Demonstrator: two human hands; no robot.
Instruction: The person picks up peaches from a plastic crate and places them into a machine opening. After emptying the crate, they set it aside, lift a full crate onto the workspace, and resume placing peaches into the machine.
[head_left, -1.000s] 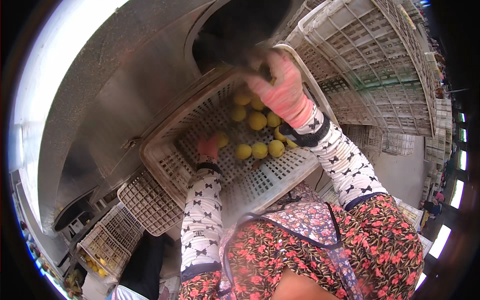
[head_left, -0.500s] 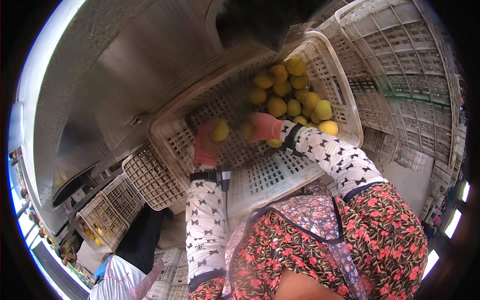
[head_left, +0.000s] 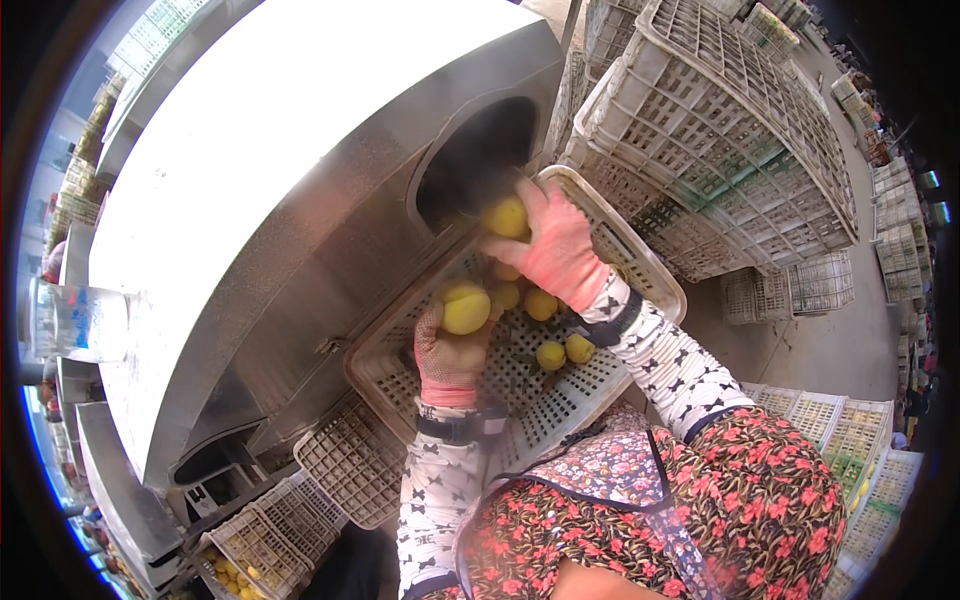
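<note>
My left hand [head_left: 450,358], in a pinkish work glove, holds a yellow peach [head_left: 466,307] above the white plastic crate [head_left: 655,262]. Its fingers curl round the fruit from below. My right hand [head_left: 566,245], gloved alike, grips another yellow peach [head_left: 506,216] higher up, at the dark round opening [head_left: 470,160] in a metal machine. Beneath my hands, several peaches [head_left: 551,355] lie on the crate's slotted floor. My right hand and its forearm hide part of the crate's inside.
The machine's bright metal housing [head_left: 330,140] curves along the left and far side, against the crate. Tall stacked crates [head_left: 700,150] stand at the far right. Another crate [head_left: 350,460] leans at the left, near one holding yellow fruit [head_left: 235,575]. More crates [head_left: 830,430] stand at the right.
My right hand has risen from inside the crate to the machine's opening with a peach. My left hand still holds a peach. The view has shifted, and fewer peaches show in the crate.
</note>
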